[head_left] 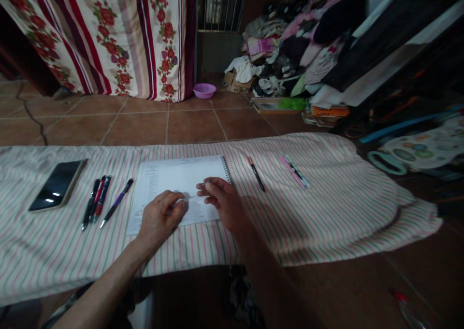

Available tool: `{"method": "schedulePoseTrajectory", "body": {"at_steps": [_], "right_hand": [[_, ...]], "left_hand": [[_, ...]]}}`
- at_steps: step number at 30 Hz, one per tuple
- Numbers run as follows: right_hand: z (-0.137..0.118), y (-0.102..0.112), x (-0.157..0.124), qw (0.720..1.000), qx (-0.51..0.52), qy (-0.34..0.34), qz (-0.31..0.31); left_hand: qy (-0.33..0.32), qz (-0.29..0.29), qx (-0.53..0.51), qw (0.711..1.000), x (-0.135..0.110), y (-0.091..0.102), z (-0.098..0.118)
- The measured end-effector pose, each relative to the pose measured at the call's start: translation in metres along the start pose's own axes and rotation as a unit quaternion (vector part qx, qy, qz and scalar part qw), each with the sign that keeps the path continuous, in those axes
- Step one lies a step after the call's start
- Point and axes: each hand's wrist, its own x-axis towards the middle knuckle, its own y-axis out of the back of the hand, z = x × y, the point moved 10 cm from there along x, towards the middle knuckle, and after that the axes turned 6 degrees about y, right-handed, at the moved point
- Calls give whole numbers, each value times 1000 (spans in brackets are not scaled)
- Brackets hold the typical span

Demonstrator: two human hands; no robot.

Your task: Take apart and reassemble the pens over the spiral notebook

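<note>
Both hands are over an open spiral notebook (174, 174) with ruled lines and writing at its left side. My left hand (161, 216) is closed in a pinch above the lower part of the page. A thin, pale sliver (190, 197) shows at its fingertips, too small and blurred to name. Facing it, my right hand (223, 197) has thumb and fingers pressed together near the spiral edge; whatever it grips is hidden. An orange-and-black pen (257, 174) lies to the right of the notebook. On the left rests a purple-and-black pen (116, 203).
Farther left are several dark and red pens (96, 201) and a phone (57, 186). Pink and pale pens (294, 172) lie on the right of the striped cloth (326, 208). Beyond are a purple basin (204, 91), a floral curtain (123, 39) and heaped clothes (290, 44).
</note>
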Motion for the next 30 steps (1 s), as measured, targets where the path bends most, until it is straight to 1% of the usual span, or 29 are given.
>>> {"method": "schedulePoseTrajectory", "body": {"at_steps": [6, 11, 16, 21, 24, 30], "right_hand": [[14, -9, -7, 992, 97, -78, -8], [23, -17, -7, 981, 162, -105, -25], [24, -23, -6, 969, 209, -123, -36], [31, -26, -7, 953, 249, -168, -35], [32, -25, -7, 958, 234, -161, -30], [26, -23, -4, 980, 164, -109, -19]], "left_hand": [[0, 10, -5, 1000, -1, 3, 2], [4, 21, -15, 1000, 0, 5, 2], [24, 46, -31, 998, 0, 13, 2], [15, 72, -37, 997, 0, 20, 7], [10, 83, -37, 996, -1, 24, 8], [2, 97, -39, 995, -4, 28, 11]]}}
